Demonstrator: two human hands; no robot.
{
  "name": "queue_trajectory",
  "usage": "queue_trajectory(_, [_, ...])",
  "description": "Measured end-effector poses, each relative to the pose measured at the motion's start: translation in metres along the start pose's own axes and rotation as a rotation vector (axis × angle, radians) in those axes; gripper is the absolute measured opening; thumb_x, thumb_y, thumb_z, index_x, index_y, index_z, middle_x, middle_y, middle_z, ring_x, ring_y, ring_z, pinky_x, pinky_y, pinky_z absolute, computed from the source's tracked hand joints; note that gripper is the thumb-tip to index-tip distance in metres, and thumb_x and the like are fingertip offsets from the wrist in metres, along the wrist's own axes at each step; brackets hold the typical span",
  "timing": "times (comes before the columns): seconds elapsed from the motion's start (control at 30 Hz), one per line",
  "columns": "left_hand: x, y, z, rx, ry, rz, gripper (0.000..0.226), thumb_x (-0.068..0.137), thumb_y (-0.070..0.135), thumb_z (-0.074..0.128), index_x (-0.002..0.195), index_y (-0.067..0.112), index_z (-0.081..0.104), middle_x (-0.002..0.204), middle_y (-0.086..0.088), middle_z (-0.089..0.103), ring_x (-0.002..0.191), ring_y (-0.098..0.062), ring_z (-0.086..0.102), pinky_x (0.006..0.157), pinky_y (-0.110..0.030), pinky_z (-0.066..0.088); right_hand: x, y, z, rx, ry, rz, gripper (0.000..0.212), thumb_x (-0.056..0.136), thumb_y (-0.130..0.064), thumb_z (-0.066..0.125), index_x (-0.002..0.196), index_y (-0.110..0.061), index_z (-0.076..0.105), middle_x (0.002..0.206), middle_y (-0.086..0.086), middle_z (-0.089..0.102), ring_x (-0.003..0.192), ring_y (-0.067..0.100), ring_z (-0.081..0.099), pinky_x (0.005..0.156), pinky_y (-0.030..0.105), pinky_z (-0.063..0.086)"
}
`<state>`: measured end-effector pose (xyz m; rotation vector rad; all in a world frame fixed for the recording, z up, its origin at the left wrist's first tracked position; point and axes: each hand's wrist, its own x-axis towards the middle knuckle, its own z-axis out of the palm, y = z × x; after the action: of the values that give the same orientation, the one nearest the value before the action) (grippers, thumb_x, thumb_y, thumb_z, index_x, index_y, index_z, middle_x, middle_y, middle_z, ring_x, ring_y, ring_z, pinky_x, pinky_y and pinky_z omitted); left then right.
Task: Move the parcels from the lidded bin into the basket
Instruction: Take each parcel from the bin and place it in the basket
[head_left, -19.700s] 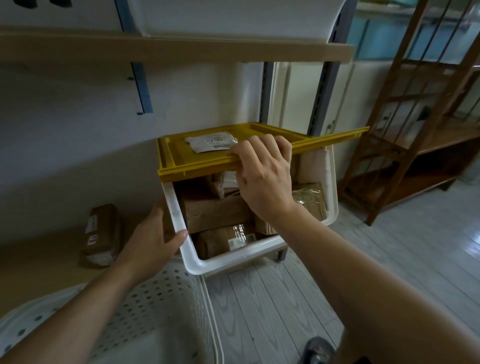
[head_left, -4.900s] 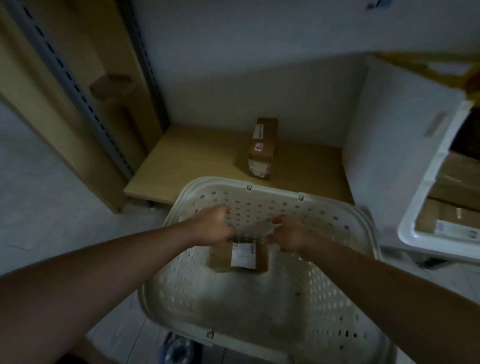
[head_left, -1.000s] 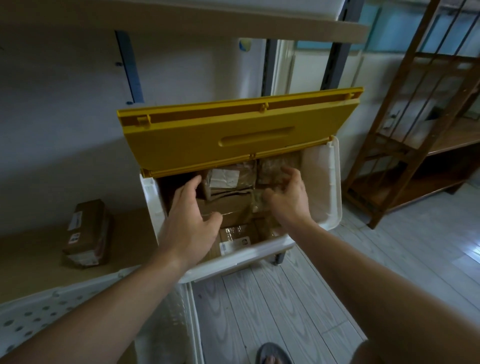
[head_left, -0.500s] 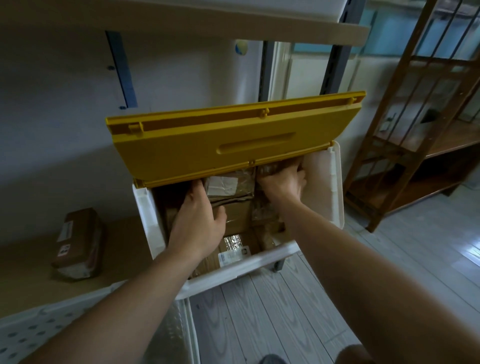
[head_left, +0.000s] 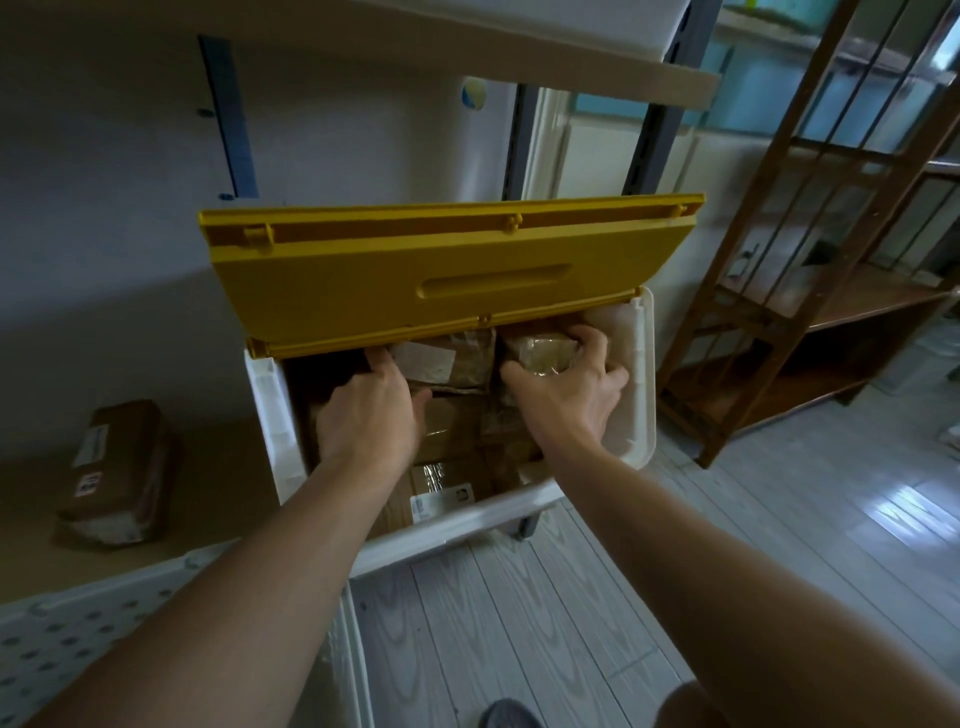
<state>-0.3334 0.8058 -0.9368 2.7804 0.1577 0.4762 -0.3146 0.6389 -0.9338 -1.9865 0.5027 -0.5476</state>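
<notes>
Progress: early | my right hand (head_left: 569, 387) grips a taped parcel (head_left: 537, 351) in the yellow-lidded bin (head_left: 641, 374) | left hand (head_left: 371, 410) rests on another | several remain | basket (head_left: 67, 631) interior unseen

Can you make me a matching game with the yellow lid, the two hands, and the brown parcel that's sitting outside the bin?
Things:
1. yellow lid
2. right hand
3. left hand
4. lone brown parcel

States:
A. lies on the low shelf, left of the bin
B. propped open above the bin
C. grips a parcel wrapped in clear tape
D. reaches into the bin beside a labelled parcel

Pairs: 1-B, 2-C, 3-D, 4-A
</notes>
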Motion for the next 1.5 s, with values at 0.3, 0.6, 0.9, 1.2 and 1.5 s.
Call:
queue_trajectory(0.3, [-0.008, -0.021, -0.003, -0.207, -0.067, 0.092, 0.061, 0.099, 0.034, 0.06, 0.146, 0.011, 0.028, 0.092, -0.008, 0.067, 0.064, -0.021, 0.064, 0.056, -0.035, 0.053, -0.025, 0.001, -0.047, -0.02, 0.021, -0.063, 0.069, 0.066, -0.04, 0.081, 0.123, -0.042, 0.043, 0.127, 0.004, 0.033, 0.124, 0.029, 0.04, 0.1, 0.049, 0.047])
queue_trajectory(0.6, [-0.042, -0.015, -0.038, -0.509, -0.2, 0.034, 0.048, 0.1, 0.046, 0.051, 0.144, 0.03, 0.041, 0.137, 0.002, 0.049, 0.118, -0.022, 0.055, 0.097, -0.049, 0.05, -0.068, -0.007, -0.097, 0.067, -0.088, -0.214, 0.065, 0.068, -0.048, 0.085, 0.12, -0.049, 0.045, 0.126, 0.0, 0.036, 0.119, 0.027, 0.043, 0.097, 0.046, 0.048])
queue_trajectory(0.9, [-0.112, -0.002, -0.113, -1.575, -0.575, -0.28, 0.049, 0.092, 0.054, 0.056, 0.133, 0.028, 0.062, 0.122, -0.006, 0.073, 0.111, -0.025, 0.071, 0.082, -0.039, 0.061, -0.147, -0.029, -0.094, 0.251, -0.285, -0.445, 0.082, 0.053, -0.072, 0.078, 0.123, -0.052, 0.039, 0.126, -0.011, 0.036, 0.114, 0.0, 0.045, 0.08, 0.019, 0.052])
queue_trajectory(1.2, [-0.133, -0.072, -0.149, -1.615, -0.227, -0.331, 0.053, 0.081, 0.042, 0.065, 0.128, 0.017, 0.065, 0.116, -0.012, 0.074, 0.103, -0.028, 0.074, 0.068, -0.035, 0.061, -0.187, -0.061, -0.043, 0.342, -0.462, -0.61, 0.084, 0.054, -0.079, 0.071, 0.126, -0.053, 0.035, 0.127, -0.016, 0.037, 0.115, -0.012, 0.04, 0.087, 0.002, 0.042])
queue_trajectory(1.5, [-0.127, -0.149, -0.163, -1.688, 0.102, -0.523, 0.062, 0.079, 0.042, 0.075, 0.134, 0.017, 0.061, 0.125, -0.013, 0.071, 0.113, -0.031, 0.07, 0.091, -0.05, 0.057, -0.223, -0.099, 0.022, 0.467, -0.61, -0.612, 0.054, 0.074, -0.067, 0.067, 0.12, -0.043, 0.051, 0.123, -0.01, 0.044, 0.108, -0.003, 0.051, 0.081, 0.022, 0.058])
